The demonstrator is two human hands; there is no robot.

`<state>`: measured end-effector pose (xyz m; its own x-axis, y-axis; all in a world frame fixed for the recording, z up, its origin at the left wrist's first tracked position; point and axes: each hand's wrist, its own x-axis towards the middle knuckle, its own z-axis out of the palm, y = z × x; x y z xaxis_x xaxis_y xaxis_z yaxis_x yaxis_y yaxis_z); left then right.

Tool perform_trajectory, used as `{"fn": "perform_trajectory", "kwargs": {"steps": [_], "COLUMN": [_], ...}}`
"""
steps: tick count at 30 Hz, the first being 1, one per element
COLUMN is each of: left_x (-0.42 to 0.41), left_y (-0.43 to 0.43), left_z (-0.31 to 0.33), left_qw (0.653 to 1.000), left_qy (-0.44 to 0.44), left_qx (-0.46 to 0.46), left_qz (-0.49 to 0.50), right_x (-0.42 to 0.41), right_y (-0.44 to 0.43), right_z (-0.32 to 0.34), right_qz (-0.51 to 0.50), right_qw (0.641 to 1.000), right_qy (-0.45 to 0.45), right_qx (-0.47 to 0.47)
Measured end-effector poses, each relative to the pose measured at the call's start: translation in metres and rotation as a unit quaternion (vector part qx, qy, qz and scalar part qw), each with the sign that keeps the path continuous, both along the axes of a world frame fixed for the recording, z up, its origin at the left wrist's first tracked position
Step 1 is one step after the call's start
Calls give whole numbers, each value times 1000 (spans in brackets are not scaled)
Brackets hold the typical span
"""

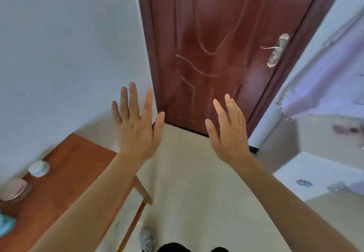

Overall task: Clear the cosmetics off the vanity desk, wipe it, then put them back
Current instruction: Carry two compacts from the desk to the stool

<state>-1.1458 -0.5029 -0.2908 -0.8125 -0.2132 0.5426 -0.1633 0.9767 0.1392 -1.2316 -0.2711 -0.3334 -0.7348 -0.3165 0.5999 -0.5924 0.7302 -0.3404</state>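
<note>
Blue object [6, 224] cut off left; pink jar [12, 190] blurred.

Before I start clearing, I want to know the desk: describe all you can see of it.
The desk is reddish-brown wood with a smooth flat top, set against the white wall; slim legs show below. A white jar, a pink-lidded jar and something turquoise rest along its wall side. The left forearm crosses above it.

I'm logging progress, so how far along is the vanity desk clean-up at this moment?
Done: nothing that shows. A white jar, a pink-lidded jar and a blurred teal item sit on the desk by the wall. In hand: nothing; the left hand and right hand are raised, open and empty. Left: seemingly clearing, wiping and putting back, though one frame cannot rule out that all is finished.
</note>
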Motion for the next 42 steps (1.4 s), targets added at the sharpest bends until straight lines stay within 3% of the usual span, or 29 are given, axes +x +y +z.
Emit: {"fn": "perform_trajectory", "kwargs": {"steps": [5,11,18,26,32,38,42], "left_x": [-63,-124,-232,-356,-398,-434,-455], "left_y": [157,307,456,611,720,826,874], "left_z": [17,17,-1,-16,-33,-83,-123], "left_qw": [988,952,906,866,835,833,850], "left_qy": [11,3,16,-70,-144,-182,-263], "left_qx": [48,46,27,-11,-22,-31,-19], "left_qz": [-148,-302,-423,-495,-531,-522,-456], "right_x": [-2,0,-53,-128,-148,-201,-252], "right_y": [162,317,459,604,696,804,869], "right_z": [21,21,18,8,-13,-69,-100], "right_qz": [-140,-284,-374,-458,-504,-471,-388], "right_qw": [990,958,927,883,849,854,870], "right_qy": [4,10,18,-80,-155,-220,-301], "right_qx": [-18,-34,-5,64,32,19,53]}}
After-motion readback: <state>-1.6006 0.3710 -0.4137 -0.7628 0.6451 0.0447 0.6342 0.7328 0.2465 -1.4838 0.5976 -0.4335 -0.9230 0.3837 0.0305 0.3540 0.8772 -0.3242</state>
